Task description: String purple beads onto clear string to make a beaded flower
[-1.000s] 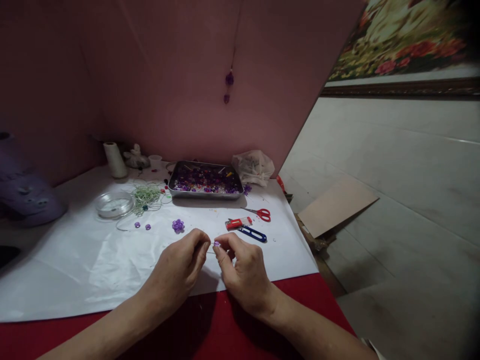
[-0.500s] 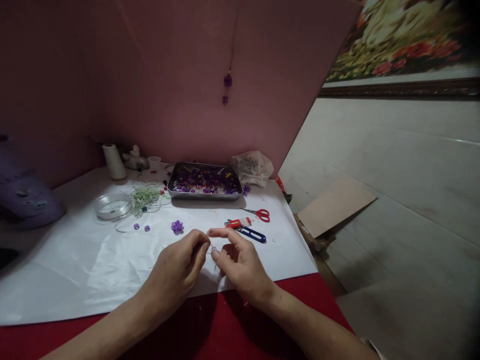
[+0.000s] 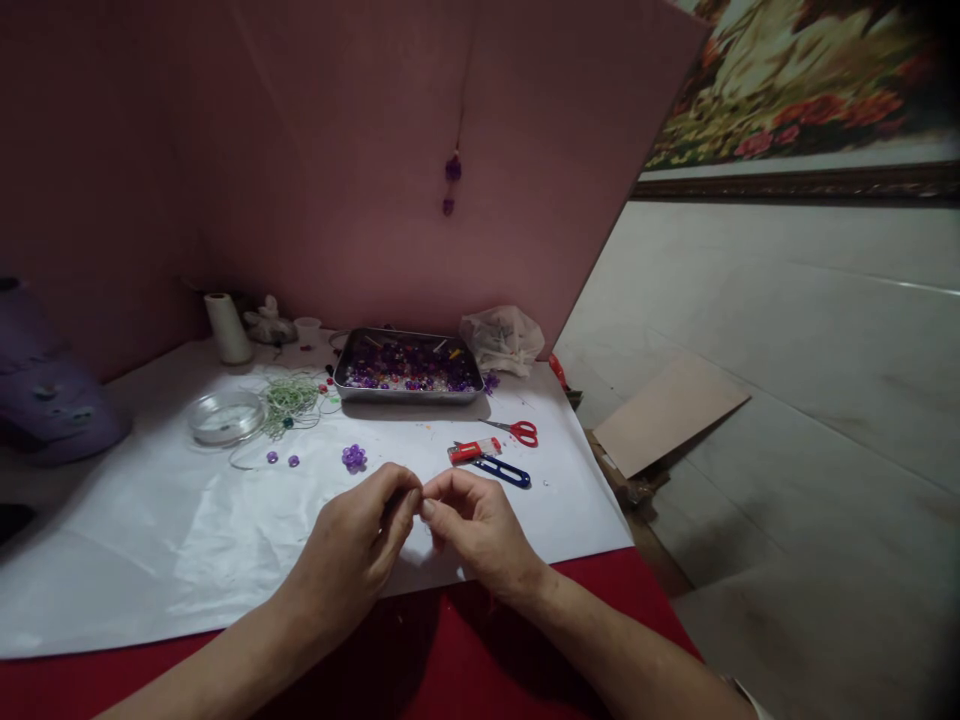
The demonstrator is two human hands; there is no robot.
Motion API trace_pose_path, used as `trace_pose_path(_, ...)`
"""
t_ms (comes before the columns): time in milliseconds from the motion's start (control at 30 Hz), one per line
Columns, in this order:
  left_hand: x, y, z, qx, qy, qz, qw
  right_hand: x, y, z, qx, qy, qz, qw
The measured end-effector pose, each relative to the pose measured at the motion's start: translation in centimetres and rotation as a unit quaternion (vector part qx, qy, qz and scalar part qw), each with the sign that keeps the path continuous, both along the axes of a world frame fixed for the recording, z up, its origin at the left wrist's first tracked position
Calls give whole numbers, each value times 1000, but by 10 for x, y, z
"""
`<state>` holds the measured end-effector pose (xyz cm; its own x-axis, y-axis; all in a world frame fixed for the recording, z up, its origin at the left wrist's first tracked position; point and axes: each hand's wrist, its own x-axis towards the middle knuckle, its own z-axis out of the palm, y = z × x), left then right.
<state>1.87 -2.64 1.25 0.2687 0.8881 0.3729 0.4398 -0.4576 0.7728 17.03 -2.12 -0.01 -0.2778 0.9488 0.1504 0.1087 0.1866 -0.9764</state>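
left hand [image 3: 360, 535], right hand [image 3: 484, 530] pinched, contents hidden, near white sheet [image 3: 232, 540]'s front edge; sheet broad leftward; beaded flower [image 3: 354, 458] purple

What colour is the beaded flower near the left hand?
Purple; the beaded flower shows in the head view.

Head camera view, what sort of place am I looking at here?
It looks like a bead-craft work table, perhaps in a home, judging by the metal tray of mostly purple beads, the tangled green thread and the red-handled scissors.
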Motion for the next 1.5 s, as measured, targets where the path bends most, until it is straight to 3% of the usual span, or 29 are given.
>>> trace_pose_path(133, 3, 1, 2, -86, -105, -10, 991, 1, 0, 4, 76, -10, -57, 995)
trace_pose_path(300, 5, 7, 1, -312, -195, -68, 927, 2, 5, 9, 88, 21, -91, 992)
trace_pose_path(433, 5, 9, 3, -349, -193, -58, 915, 5, 10, 10, 36, 153, -57, 986)
trace_pose_path(567, 3, 9, 5, -373, -212, -85, 899, 12, 14, 18, -93, 342, -1, 935)
trace_pose_path(667, 0, 12, 5, -392, -224, -105, 886, 18, 20, 22, -125, 395, 7, 910)
trace_pose_path(767, -2, 16, 5, -370, -200, -84, 903, 22, 25, 19, -78, 326, -30, 942)
trace_pose_path(833, -3, 16, 7, -335, -197, -47, 920, 20, 24, 14, -15, 195, -69, 978)
trace_pose_path(900, -3, 16, 8, -304, -204, -23, 930, 16, 20, 10, 58, 49, -96, 992)
trace_pose_path(1033, -2, 15, 2, -259, -173, -33, 950, 8, 8, 4, 186, -139, -94, 968)
trace_pose_path(1167, 0, 16, -10, -185, -106, -38, 976, 6, 4, -2, 288, -221, -74, 929)
trace_pose_path(1500, 1, 15, -11, -122, -34, -28, 992, 6, 0, -4, 314, -240, -38, 918)
